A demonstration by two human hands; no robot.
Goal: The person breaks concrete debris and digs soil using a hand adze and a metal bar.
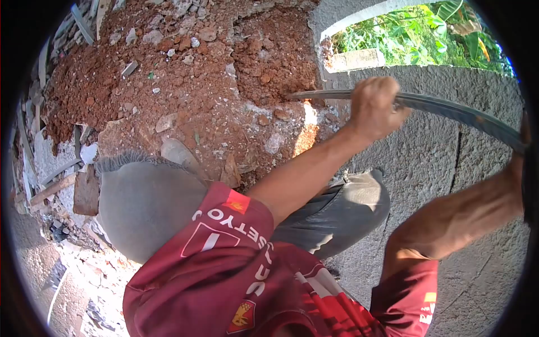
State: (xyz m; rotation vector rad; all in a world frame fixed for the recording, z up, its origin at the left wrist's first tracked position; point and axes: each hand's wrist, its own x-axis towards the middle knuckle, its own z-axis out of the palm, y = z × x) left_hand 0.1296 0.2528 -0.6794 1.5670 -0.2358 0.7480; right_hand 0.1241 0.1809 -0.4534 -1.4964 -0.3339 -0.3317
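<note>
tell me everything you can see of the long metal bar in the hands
The metal bar is long, thin, grey, dully shiny and seemingly flat. It runs nearly level, dipping rightward, in front of the concrete wall. Its left tip reaches the red soil. The left hand is closed round it near that tip; the right hand meets its other end at the frame's edge, grip mostly hidden.

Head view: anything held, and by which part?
Long grey metal bar: left hand fisted around it near its far tip; right hand at it farther back, grip hidden by frame edge.
</note>
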